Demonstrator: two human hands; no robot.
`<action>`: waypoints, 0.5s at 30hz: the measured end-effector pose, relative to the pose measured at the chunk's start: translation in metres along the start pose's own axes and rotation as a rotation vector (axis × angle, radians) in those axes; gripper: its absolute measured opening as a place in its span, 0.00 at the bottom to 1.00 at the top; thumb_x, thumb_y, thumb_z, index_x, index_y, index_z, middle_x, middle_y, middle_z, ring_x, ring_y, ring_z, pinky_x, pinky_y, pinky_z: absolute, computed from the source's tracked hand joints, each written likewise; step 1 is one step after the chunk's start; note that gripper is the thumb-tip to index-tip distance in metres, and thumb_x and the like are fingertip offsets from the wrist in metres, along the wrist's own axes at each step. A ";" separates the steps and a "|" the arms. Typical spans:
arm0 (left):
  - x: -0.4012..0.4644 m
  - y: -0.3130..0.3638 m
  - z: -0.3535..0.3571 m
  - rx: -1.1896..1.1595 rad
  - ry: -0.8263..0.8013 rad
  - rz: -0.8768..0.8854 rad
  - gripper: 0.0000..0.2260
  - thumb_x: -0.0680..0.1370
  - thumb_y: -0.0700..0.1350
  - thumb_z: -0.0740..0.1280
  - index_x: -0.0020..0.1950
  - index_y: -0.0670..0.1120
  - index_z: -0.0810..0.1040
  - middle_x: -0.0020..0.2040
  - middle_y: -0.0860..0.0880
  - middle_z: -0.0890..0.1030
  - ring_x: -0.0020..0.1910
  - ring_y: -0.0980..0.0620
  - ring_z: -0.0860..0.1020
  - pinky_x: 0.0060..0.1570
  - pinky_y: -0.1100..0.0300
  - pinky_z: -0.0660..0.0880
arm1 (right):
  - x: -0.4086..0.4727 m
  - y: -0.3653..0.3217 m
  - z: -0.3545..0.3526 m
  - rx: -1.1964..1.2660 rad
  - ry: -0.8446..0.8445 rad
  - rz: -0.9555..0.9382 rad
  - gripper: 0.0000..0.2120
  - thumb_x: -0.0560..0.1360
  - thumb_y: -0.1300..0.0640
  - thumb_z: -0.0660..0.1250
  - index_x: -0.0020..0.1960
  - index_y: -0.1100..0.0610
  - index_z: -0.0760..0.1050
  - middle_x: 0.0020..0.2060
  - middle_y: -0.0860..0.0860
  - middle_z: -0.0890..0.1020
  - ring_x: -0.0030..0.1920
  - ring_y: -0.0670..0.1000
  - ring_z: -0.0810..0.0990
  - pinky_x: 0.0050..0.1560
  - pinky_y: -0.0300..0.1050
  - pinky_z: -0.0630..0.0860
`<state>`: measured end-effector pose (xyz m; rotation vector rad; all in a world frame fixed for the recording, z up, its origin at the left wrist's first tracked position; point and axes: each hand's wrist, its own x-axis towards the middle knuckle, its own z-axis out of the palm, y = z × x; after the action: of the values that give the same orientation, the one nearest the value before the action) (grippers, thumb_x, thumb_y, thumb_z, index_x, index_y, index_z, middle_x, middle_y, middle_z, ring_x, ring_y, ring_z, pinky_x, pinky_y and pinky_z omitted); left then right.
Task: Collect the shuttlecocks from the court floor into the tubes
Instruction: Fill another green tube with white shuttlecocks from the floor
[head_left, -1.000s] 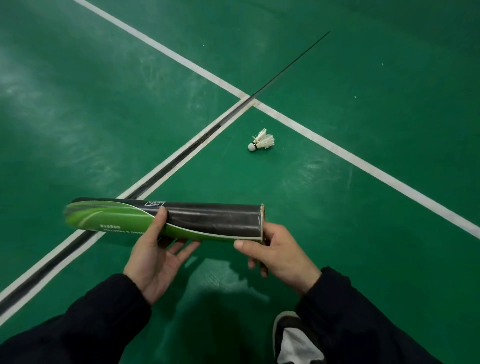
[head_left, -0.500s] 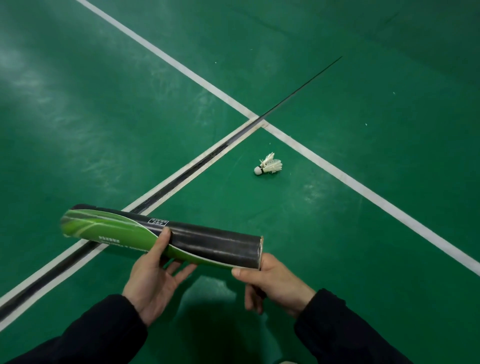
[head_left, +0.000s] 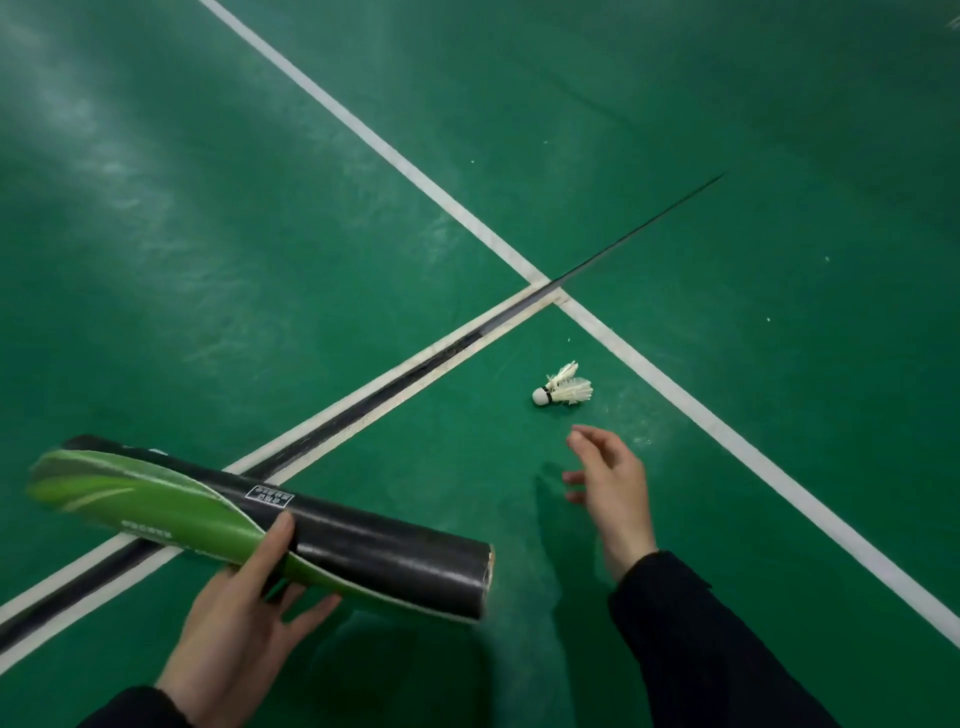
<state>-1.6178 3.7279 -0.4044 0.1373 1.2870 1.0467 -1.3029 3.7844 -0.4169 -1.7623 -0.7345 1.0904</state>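
Your left hand (head_left: 244, 618) holds the tube (head_left: 260, 525) from below. Your thumb lies over the near side, and your fingers curl under it. The tube is black and green. It lies almost flat in the air, with its far end tipped up a little. Its open end (head_left: 488, 582) points to your right. You cannot see inside from here, so you cannot tell what is in it.

Your right hand (head_left: 613, 483) holds nothing. Its fingers are spread and loosely bent, and it hangs above the floor (head_left: 727, 130). It is near the shuttlecock (head_left: 563, 391) but does not touch it.

The shuttlecock is white and lies on its side on the green floor. Its round cork tip points left and its feathers point right. It sits in the corner where two white lines (head_left: 701, 421) meet, close to both. A dark strip (head_left: 395, 384) runs along the middle of one line and goes under the tube. Nothing lies between your right hand and the shuttlecock.

The tube has a small white label (head_left: 270, 496) and some pale writing on the green part. Both are too blurry to read. Dark sleeves (head_left: 701, 649) cover both your arms.
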 end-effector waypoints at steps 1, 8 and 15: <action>-0.003 0.000 -0.002 0.013 0.024 -0.008 0.21 0.73 0.47 0.70 0.61 0.39 0.76 0.51 0.38 0.86 0.58 0.39 0.82 0.55 0.37 0.78 | 0.026 0.000 0.003 -0.053 0.067 -0.025 0.14 0.81 0.54 0.67 0.66 0.52 0.76 0.65 0.48 0.78 0.48 0.49 0.82 0.44 0.45 0.81; -0.030 0.003 -0.021 0.128 0.027 -0.148 0.37 0.61 0.46 0.86 0.66 0.37 0.77 0.54 0.36 0.86 0.57 0.35 0.82 0.61 0.41 0.76 | 0.141 0.028 0.023 -0.407 0.053 -0.054 0.29 0.77 0.58 0.72 0.75 0.56 0.67 0.70 0.54 0.76 0.64 0.56 0.78 0.68 0.57 0.74; -0.051 0.015 -0.033 0.003 -0.026 -0.103 0.22 0.73 0.49 0.74 0.63 0.40 0.79 0.52 0.40 0.82 0.48 0.43 0.81 0.47 0.47 0.83 | 0.010 0.019 0.028 0.056 -0.120 -0.040 0.08 0.77 0.64 0.72 0.55 0.58 0.82 0.45 0.52 0.85 0.41 0.47 0.81 0.46 0.37 0.81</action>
<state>-1.6494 3.6859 -0.3700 0.0852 1.2594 0.9528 -1.3229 3.7956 -0.4435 -1.6396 -0.8016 1.1869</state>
